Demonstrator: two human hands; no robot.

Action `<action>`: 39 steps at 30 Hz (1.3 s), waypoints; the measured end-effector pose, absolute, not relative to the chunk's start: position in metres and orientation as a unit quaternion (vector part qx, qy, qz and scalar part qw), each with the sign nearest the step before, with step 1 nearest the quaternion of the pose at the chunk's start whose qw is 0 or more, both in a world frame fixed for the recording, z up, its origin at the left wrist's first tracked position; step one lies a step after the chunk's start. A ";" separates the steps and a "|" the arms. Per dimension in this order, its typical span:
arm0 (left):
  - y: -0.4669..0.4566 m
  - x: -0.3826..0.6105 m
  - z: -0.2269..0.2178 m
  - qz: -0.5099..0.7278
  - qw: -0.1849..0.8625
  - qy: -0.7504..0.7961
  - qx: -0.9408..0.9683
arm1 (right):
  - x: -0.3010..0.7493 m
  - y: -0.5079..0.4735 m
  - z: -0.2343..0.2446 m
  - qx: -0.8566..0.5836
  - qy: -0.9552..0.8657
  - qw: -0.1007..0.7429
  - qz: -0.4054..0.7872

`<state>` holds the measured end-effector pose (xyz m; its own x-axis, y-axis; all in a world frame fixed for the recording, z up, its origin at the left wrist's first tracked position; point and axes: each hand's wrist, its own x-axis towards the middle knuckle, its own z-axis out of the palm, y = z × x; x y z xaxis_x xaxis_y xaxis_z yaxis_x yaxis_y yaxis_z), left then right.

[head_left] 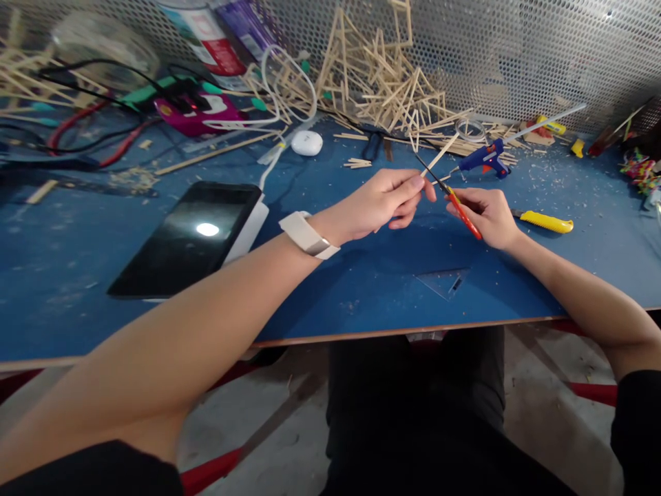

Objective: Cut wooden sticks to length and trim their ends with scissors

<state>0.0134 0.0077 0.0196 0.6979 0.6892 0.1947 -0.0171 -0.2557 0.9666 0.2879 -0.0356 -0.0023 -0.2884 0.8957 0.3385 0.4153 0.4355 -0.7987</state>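
My left hand (395, 200) pinches a thin wooden stick (443, 155) that slants up to the right. My right hand (485, 212) is closed around red-handled scissors (465, 213). Their dark blade reaches up and left across the stick, close to my left fingertips. Whether the blades touch the stick, I cannot tell. A blue glue gun (483, 160) with a long glue stick lies just beyond my right hand. Beside my right wrist lies a yellow utility knife (547, 222). A clear set square (443, 281) rests on the table nearer to me.
A dark tablet (189, 238) lies on the blue table (330, 296) at left. Behind it are a magenta power strip (199, 110), cables and a white earbud case (307, 143). Tangled stick frames (382, 83) stand against the perforated metal panel (516, 62). Several short cut sticks (357, 163) lie nearby.
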 end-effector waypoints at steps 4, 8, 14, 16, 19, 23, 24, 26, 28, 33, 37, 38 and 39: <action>0.007 0.016 0.018 0.338 0.497 0.266 0.754 | 0.287 -0.036 -0.005 -0.448 -0.739 0.411 0.291; 0.007 0.018 0.016 0.364 0.365 0.316 0.797 | 0.283 -0.037 -0.007 -0.467 -0.729 0.410 0.288; 0.006 0.014 0.020 0.352 0.403 0.272 0.800 | 0.284 -0.038 -0.001 -0.450 -0.729 0.423 0.295; 0.005 0.014 0.021 0.355 0.473 0.239 0.770 | 0.286 -0.037 0.000 -0.446 -0.728 0.426 0.300; 0.005 0.016 0.022 0.362 0.540 0.220 0.727 | 0.287 -0.037 0.000 -0.441 -0.727 0.421 0.316; 0.006 0.017 0.022 0.368 0.552 0.226 0.713 | 0.286 -0.038 -0.001 -0.443 -0.726 0.426 0.309; 0.006 0.017 0.022 0.368 0.543 0.234 0.718 | 0.286 -0.038 -0.001 -0.444 -0.726 0.427 0.306; 0.008 0.015 0.023 0.367 0.507 0.250 0.739 | 0.286 -0.038 -0.001 -0.448 -0.727 0.425 0.300; 0.009 0.013 0.023 0.368 0.440 0.269 0.774 | 0.285 -0.038 -0.001 -0.454 -0.727 0.421 0.297; 0.008 0.013 0.014 0.443 0.163 0.312 0.825 | 0.282 -0.038 -0.002 -0.462 -0.716 0.427 0.302; 0.006 0.016 0.008 0.462 0.080 0.322 0.823 | 0.282 -0.038 -0.004 -0.464 -0.712 0.429 0.306; 0.006 0.016 0.008 0.459 0.078 0.323 0.824 | 0.283 -0.038 -0.004 -0.464 -0.713 0.430 0.303; 0.006 0.016 0.009 0.454 0.081 0.325 0.826 | 0.283 -0.038 -0.005 -0.463 -0.715 0.431 0.298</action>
<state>0.0160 0.0059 0.0090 0.3765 0.6110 0.6964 0.4636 -0.7751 0.4294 0.2829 -0.0377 -0.0051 -0.2006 0.9188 0.3400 0.4048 0.3938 -0.8253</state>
